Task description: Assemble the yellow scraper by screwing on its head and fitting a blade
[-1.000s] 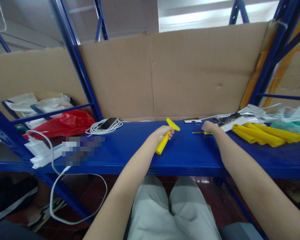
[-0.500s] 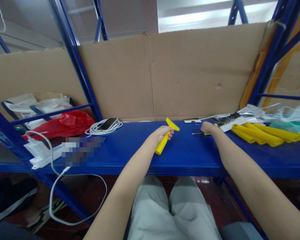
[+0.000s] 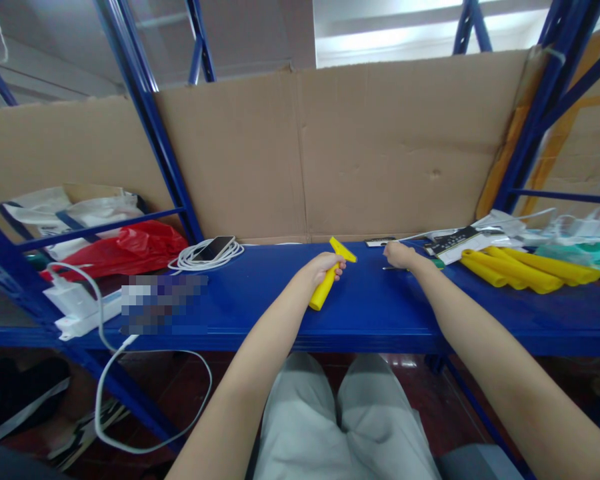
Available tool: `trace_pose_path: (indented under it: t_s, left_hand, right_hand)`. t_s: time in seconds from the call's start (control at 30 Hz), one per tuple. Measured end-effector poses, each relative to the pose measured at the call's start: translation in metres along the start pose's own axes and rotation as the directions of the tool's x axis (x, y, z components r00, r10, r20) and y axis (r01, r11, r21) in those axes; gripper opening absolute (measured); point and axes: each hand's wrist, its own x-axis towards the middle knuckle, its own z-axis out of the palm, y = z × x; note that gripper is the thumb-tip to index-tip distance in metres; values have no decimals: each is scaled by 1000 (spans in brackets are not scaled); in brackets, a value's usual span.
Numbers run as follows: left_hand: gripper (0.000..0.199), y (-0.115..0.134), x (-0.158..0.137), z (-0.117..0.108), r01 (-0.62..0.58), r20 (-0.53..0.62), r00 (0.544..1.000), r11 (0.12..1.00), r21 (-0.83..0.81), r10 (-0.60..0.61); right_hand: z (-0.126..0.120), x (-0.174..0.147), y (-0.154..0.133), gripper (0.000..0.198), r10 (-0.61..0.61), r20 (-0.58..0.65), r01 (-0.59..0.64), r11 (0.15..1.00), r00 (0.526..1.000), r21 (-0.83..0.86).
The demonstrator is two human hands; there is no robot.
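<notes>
My left hand [image 3: 329,265] is closed around the handle of a yellow T-shaped scraper [image 3: 322,293]; its wide head [image 3: 343,249] sticks out above my fingers. My right hand [image 3: 399,255] is just above the blue tabletop, fingers curled together, and what they hold, if anything, is hidden. Under it lies a screwdriver with a thin metal shaft [image 3: 391,268] and a green handle end [image 3: 438,264], its middle covered by my hand and wrist. A small black-and-white packet [image 3: 380,242] is just beyond my right fingers.
Several yellow handles [image 3: 530,270] lie at the right beside a black-and-white package [image 3: 463,245]. At the left are a phone [image 3: 216,248] on a coiled white cable, a power strip [image 3: 87,320] and a red bag [image 3: 130,250]. Cardboard [image 3: 380,147] walls the back.
My right hand has moved a little left along the screwdriver, towards the small packet, uncovering the green handle end. My left hand keeps the scraper in nearly the same place.
</notes>
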Motion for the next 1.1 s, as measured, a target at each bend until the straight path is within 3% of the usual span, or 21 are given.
trace_pose_path:
  t_s: [0.2, 0.37, 0.47, 0.6, 1.1]
  left_hand:
    - [17, 0, -2, 1, -20, -18, 1000, 1000, -18, 20]
    - [18, -1, -2, 2, -25, -17, 1000, 999, -25, 25]
    - [19, 0, -2, 2, -31, -2, 1000, 999, -14, 31]
    - [17, 0, -2, 3, -34, 13, 999, 999, 9, 34]
    - [17, 2, -11, 10, -61, 9, 998, 991, 119, 61]
  right_hand:
    - [4, -2, -13, 18, -176, -54, 181, 980, 983, 84]
    - [7, -5, -32, 25, -395, -154, 421, 881, 906, 216]
    - [10, -9, -42, 24, -441, -238, 488, 848, 866, 207]
    - [13, -11, -47, 21, -439, -294, 500, 848, 849, 177]
    - [14, -9, -48, 23, -429, -195, 460, 874, 882, 159]
